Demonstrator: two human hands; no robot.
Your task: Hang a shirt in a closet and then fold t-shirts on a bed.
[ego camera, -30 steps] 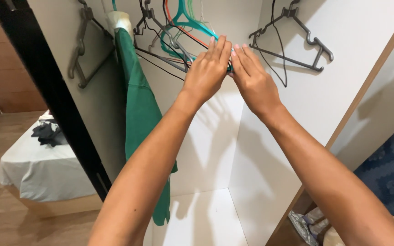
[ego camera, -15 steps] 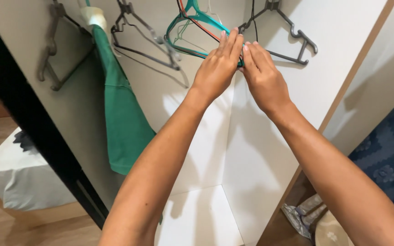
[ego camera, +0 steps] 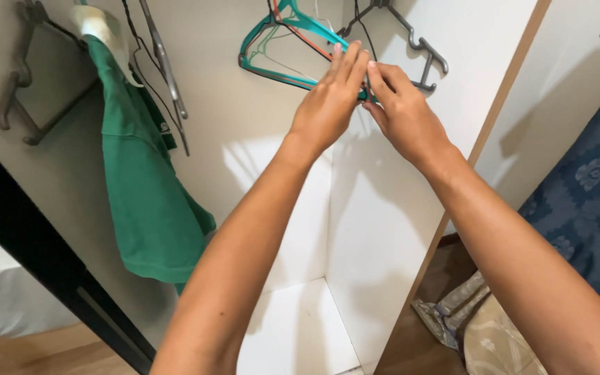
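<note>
Both hands are raised into a white wardrobe. My left hand (ego camera: 326, 104) and my right hand (ego camera: 403, 114) meet at the right end of a teal plastic hanger (ego camera: 272, 42), fingertips pinched on it. A thin red wire hanger (ego camera: 305, 39) hangs bundled with the teal one. Behind my right hand a dark grey plastic hanger (ego camera: 421, 52) hangs against the side wall. The hangers' hooks and the rail are out of the picture at the top.
A green shirt (ego camera: 144, 187) hangs at the left on a white hanger, with black wire hangers (ego camera: 164, 69) beside it and a grey hanger (ego camera: 19, 104) farther left. The wardrobe floor (ego camera: 293, 333) is white. A black door edge (ego camera: 43, 271), patterned fabric (ego camera: 480, 326) and dark blue bedding (ego camera: 585, 208) lie around.
The view has shifted right and down, so the shirt and hangers slid left in the picture. Both hands stay pinched on the teal hanger's end, and the dark hangers near the shirt have swung left.
</note>
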